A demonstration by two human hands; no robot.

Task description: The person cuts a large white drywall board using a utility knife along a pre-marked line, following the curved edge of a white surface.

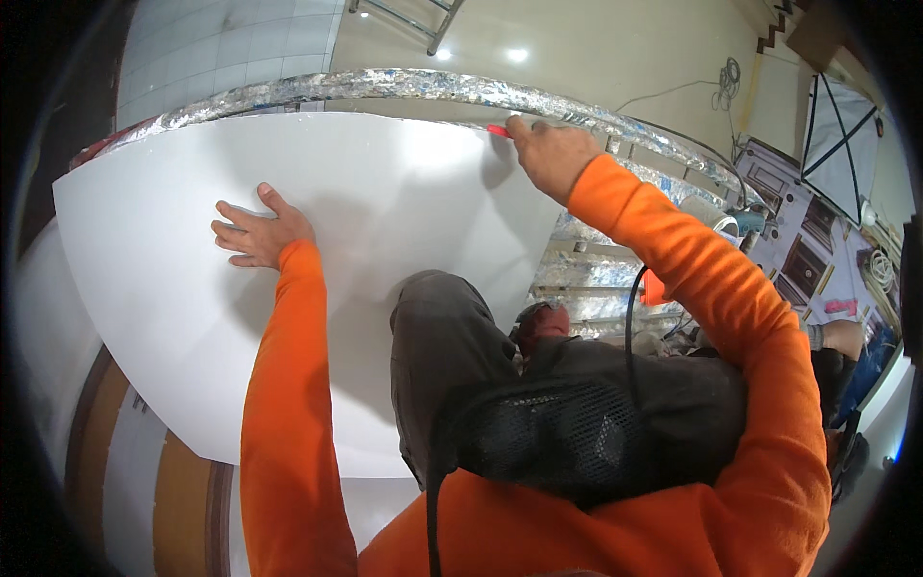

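A large smooth white sheet (356,250) lies before me, its far edge along a paint-spattered rail (385,87). My left hand (261,231) rests flat on the sheet with its fingers spread, holding nothing. At the sheet's far right edge, my right hand (553,154) is closed around a small red-handled tool (499,131). The tool's tip points left along the edge; its exact kind is too small to tell. One of my knees (433,308) is over the sheet, between my arms.
Spattered slats (586,269) lie right of the sheet, with a pale bucket (710,215) and an orange container (656,288) nearby. A metal ladder (437,29) shows at the top. Coiled cable (728,85) and a white panel with black crossed lines (838,149) are at upper right.
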